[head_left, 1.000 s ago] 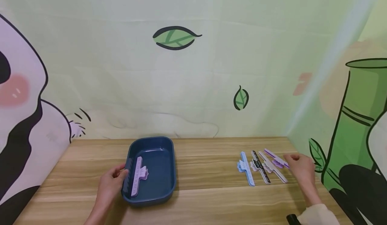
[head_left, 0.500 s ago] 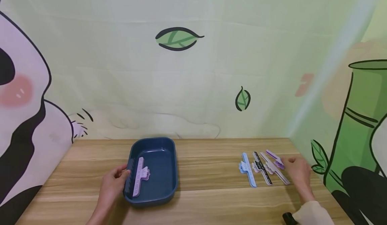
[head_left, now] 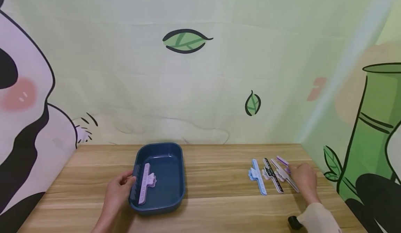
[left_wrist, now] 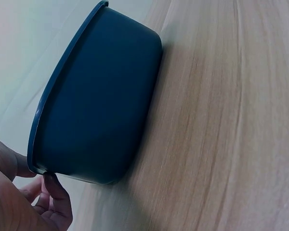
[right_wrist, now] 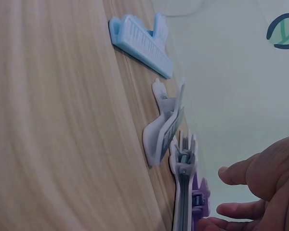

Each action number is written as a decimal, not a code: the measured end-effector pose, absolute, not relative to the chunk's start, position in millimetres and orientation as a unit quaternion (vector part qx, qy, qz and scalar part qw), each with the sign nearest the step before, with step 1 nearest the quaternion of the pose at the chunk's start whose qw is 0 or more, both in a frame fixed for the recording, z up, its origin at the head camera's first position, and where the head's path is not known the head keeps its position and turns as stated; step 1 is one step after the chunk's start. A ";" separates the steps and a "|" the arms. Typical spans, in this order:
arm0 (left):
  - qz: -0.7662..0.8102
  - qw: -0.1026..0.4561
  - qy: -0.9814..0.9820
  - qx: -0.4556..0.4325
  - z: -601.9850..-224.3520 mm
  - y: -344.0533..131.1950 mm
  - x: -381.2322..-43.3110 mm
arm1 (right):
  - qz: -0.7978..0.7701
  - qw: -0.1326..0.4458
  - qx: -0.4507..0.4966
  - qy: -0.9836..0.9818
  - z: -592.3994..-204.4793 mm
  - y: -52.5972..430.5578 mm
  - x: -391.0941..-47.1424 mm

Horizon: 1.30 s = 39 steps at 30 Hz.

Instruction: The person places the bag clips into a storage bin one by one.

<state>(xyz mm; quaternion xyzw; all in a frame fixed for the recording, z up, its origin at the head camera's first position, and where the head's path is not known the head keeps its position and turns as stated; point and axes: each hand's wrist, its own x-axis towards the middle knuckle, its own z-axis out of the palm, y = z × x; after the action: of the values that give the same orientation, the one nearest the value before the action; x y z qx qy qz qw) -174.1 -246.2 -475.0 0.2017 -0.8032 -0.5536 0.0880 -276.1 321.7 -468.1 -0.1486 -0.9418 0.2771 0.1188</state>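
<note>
My left hand (head_left: 118, 193) pinches the left rim of a dark blue basin (head_left: 169, 184); in the left wrist view, thumb and fingers meet at the rim. Inside the basin a lilac sealing clip (head_left: 144, 184) lies along the left side. On the right, my right hand (head_left: 303, 180) hovers by the purple sealing clip (head_left: 282, 160) and covers part of it. In the right wrist view the thumb (right_wrist: 236, 174) stands apart from the fingers (right_wrist: 241, 210), near the purple clip. A grey-white clip (head_left: 284, 175) lies just left of it.
A black-and-white clip (head_left: 273, 175) and a light blue clip (head_left: 259, 177) lie farther left in the row. All rest on the wooden table (head_left: 219, 187). A printed cloth backdrop (head_left: 206, 86) stands behind the table's back edge.
My right hand has shifted left, covering more of the purple clip and the end of the grey-white one. My left hand keeps its hold on the basin rim.
</note>
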 end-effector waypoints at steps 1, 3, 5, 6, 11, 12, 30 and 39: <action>-0.553 0.088 -0.803 0.203 -475.0 -246.1 -174.2 | 0.274 0.119 -0.148 -0.943 -468.6 321.2 -276.8; -0.551 0.088 -0.804 0.204 -475.1 -246.1 -174.1 | 0.272 0.111 -0.150 -0.944 -469.4 320.0 -278.2; -0.551 0.085 -0.804 0.206 -475.2 -246.1 -174.0 | 0.270 0.107 -0.151 -0.945 -470.1 319.3 -279.2; -0.551 0.085 -0.804 0.206 -475.2 -246.1 -173.7 | 0.268 0.106 -0.150 -0.946 -470.7 319.3 -279.9; -0.553 0.085 -0.804 0.202 -475.7 -246.5 -173.4 | 0.260 0.091 -0.156 -0.949 -472.1 319.9 -284.3; -0.553 0.085 -0.804 0.202 -475.8 -246.6 -173.6 | 0.258 0.086 -0.157 -0.949 -472.3 320.2 -285.2; -0.553 0.080 -0.803 0.208 -475.4 -246.1 -174.9 | 0.232 0.055 -0.172 -0.956 -475.6 314.1 -292.4; -0.553 0.076 -0.802 0.212 -474.7 -245.8 -174.6 | 0.229 0.064 -0.180 -0.954 -479.6 313.5 -298.1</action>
<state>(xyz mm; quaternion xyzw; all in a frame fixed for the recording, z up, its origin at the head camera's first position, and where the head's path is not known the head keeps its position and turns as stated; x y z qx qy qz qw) -174.6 -245.8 -474.7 0.2118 -0.8022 -0.5530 0.0764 -298.1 313.5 -479.6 -0.1800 -0.9545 0.2290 0.0644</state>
